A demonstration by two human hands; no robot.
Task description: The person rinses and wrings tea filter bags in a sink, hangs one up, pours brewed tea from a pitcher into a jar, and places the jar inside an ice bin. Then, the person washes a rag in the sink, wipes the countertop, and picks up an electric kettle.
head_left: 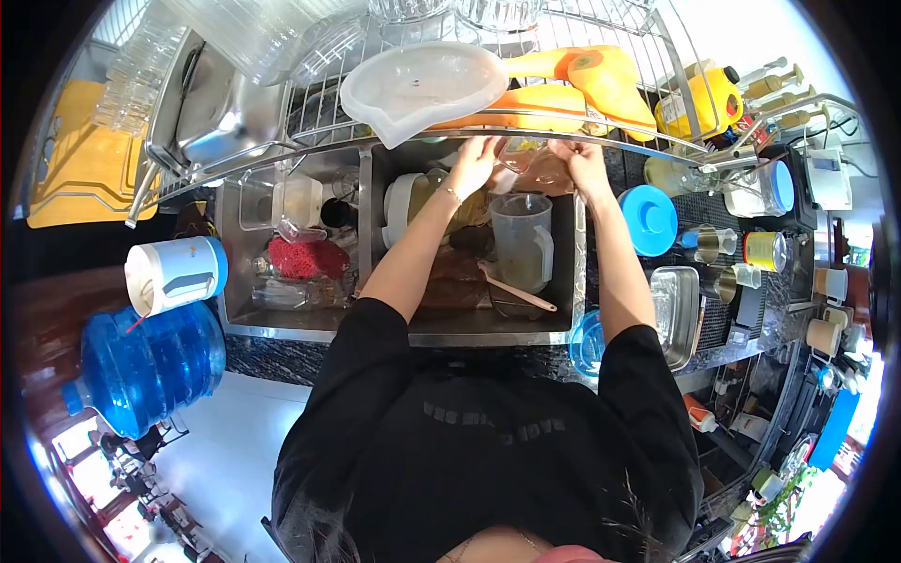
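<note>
At the sink's far edge, under the dish rack, both my hands are at a clear see-through container (527, 158). My right hand (584, 169) has its fingers curled on the container's right side. On its left side is my left hand (472, 169), fingers bent toward it and partly hidden by the rack. Just below them in the right basin (572, 281) stands a translucent measuring jug (519, 239). A pink-handled utensil (518, 287) leans in front of the jug. Left of it lies a white container (402, 208) beside other dishes, partly covered by my left forearm.
The wire rack (324, 117) overhead holds a white heart-shaped bowl (422, 84) and orange utensils (605, 80). In the left basin are clear containers and a red mesh cloth (305, 256). A blue lid (648, 220) and a metal tray (674, 314) sit right of the sink.
</note>
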